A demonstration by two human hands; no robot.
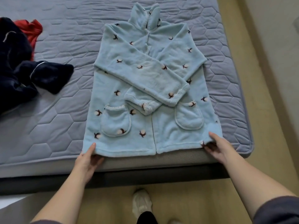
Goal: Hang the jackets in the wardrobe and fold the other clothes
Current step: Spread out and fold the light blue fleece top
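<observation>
Garment under work: pale blue fleece top (150,88) with a flower print, lying flat and front-up on the grey quilted mattress (64,46). Both sleeves (142,73) are crossed over the chest, and the hood (145,15) is at the far end. The long axis runs straight away from the person, with the hem (126,151) lying along the near mattress edge. Left hand (88,160) is at the left hem corner, thumb on top of the cloth and fingers tucked beneath, pinching the edge. Right hand (216,147) is at the right hem corner in the same grip, thumb above and fingers curled under; how far they reach underneath cannot be seen. The hands are level with each other and the whole body of the top lies beyond them, so neither is nearer. Judgement: sleeves are done and the lengthwise fold is next, carrying the hem away from the person toward the hood; both corners should travel together or the fold will skew. Dark navy clothes (17,65) and a red garment (31,31) lie heaped, unfolded, at far left, well apart.
</observation>
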